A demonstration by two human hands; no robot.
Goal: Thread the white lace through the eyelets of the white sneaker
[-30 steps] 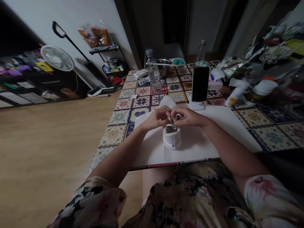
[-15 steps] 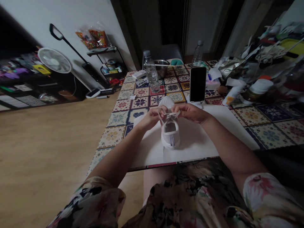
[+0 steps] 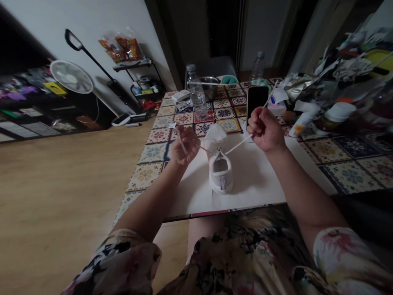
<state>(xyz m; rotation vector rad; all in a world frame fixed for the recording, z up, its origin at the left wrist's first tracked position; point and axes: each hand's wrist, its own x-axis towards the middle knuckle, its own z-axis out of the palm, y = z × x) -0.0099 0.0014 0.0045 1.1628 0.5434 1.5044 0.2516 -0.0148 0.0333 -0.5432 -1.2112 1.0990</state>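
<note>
A: Well, nearest first?
B: White shoe (image 3: 220, 176), heel this way, upright on a white board (image 3: 270, 180) at the near edge of the patterned table (image 3: 153, 151). Both lace ends drawn out sideways, taut.
A: And the hands?
B: Left hand (image 3: 183, 146) raised just left of the shoe, fingers curled, pinching the left lace end (image 3: 181, 141). Right hand (image 3: 265, 130) raised to the right, closed in a fist round the right lace end (image 3: 238, 144), tip poking out above.
A: Containers farther back?
B: Clear capped bottle (image 3: 196, 92) past the shoe; cannot tell how full. Steel bowl (image 3: 211, 84) just behind it, with a pale utensil lying across the rim. Second bottle (image 3: 256, 67) near the far edge. White jar (image 3: 336, 112) with an orange lid off to the right, contents hidden.
A: Anything in the way?
B: Dark phone (image 3: 257, 98) standing upright behind the right hand, lower part covered by the knuckles.
A: Counts?
B: One shoe, two lace ends, two bottles, one bowl, one jar, one phone. Farthest left, down on the floor, one fan (image 3: 72, 77).
</note>
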